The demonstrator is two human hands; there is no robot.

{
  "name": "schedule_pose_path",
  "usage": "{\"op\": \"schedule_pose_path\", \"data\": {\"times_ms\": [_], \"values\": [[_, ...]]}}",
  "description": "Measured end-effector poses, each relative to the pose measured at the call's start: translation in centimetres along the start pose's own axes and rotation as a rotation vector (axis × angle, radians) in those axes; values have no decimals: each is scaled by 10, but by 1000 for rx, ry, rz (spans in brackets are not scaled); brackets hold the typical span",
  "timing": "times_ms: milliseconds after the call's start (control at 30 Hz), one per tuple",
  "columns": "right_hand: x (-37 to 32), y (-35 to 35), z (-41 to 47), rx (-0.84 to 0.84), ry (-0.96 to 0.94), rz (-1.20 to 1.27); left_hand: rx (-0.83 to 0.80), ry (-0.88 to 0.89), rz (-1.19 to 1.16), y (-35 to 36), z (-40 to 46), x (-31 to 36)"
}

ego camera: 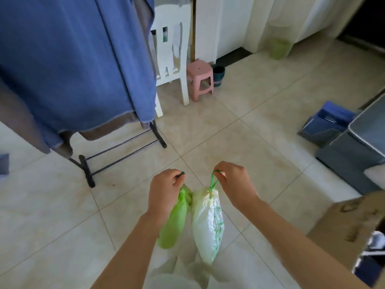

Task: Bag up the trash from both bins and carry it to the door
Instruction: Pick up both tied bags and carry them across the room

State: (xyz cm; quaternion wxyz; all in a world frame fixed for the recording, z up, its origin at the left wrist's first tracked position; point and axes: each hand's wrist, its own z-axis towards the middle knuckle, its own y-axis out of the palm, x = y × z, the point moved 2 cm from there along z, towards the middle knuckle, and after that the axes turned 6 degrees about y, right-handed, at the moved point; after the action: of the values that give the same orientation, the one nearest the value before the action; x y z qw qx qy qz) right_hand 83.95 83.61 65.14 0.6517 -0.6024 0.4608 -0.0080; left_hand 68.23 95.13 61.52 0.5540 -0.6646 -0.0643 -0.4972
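Note:
Two tied trash bags hang side by side in front of me above the tiled floor. My left hand (164, 187) grips the gathered top of the green bag (174, 222), which hangs slim and closed. My right hand (231, 180) pinches the green drawstring loop of the white bag (208, 224), which is fuller and printed with green marks. The bags touch each other near their tops. A green bin (279, 49) stands far off by the wall at the upper right.
A drying rack (123, 147) draped with blue cloth (68, 65) fills the left. Behind it stand a white chair (173, 65), a pink stool (201, 80) and a dark pot (218, 75). Grey storage boxes (354, 151), a blue basket (325, 126) and a cardboard box (352, 222) line the right.

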Motion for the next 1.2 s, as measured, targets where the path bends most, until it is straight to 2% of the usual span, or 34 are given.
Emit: {"op": "schedule_pose_path", "data": {"times_ms": [267, 600, 833, 1000, 1200], "values": [[47, -62, 122, 97, 115, 11, -110, 88, -18, 68, 145, 42], [120, -144, 281, 219, 365, 13, -395, 292, -6, 176, 337, 108], [182, -211, 371, 290, 449, 69, -421, 419, -36, 253, 455, 170], [233, -259, 448, 324, 440, 75, -448, 447, -70, 314, 537, 214], [284, -329, 544, 344, 380, 100, -468, 314, -200, 390, 638, 261]]}}
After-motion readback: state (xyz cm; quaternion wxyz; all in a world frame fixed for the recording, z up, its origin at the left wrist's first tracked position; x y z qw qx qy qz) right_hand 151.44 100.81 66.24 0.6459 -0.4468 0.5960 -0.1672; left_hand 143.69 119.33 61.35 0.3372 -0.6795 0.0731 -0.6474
